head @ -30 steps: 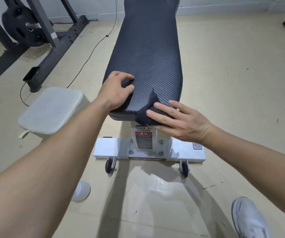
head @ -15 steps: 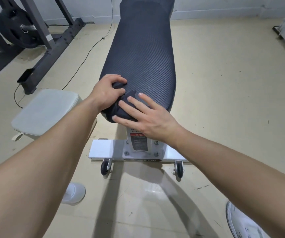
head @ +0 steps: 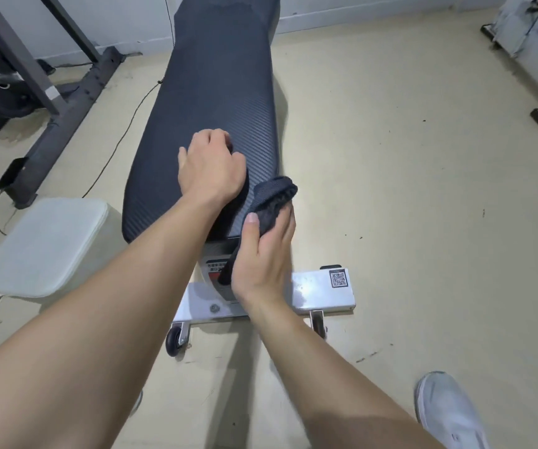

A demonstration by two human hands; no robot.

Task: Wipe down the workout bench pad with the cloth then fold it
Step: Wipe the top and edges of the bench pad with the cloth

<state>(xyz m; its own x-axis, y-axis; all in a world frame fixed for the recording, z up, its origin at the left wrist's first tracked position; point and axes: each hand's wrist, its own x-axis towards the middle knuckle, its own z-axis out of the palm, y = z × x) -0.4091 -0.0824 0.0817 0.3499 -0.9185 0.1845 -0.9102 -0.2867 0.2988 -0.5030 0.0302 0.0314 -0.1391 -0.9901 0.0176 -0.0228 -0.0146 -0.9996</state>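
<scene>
The long dark textured bench pad runs away from me down the middle of the view. A dark cloth is bunched at the pad's near right corner and hangs down over its edge. My right hand grips the cloth from below, thumb on top of the fabric. My left hand rests curled on the near part of the pad, fingers pinching another part of the same cloth; the fabric under it is mostly hidden.
The bench's white base with small wheels stands just below my hands. A pale cushion lies on the floor at left, a dark weight rack behind it, and a cable trails nearby. My white shoe is at bottom right.
My right hand has slid from the pad's near left side to its right corner, lifting and bunching the cloth over the edge. My left hand shifted right along the pad.
</scene>
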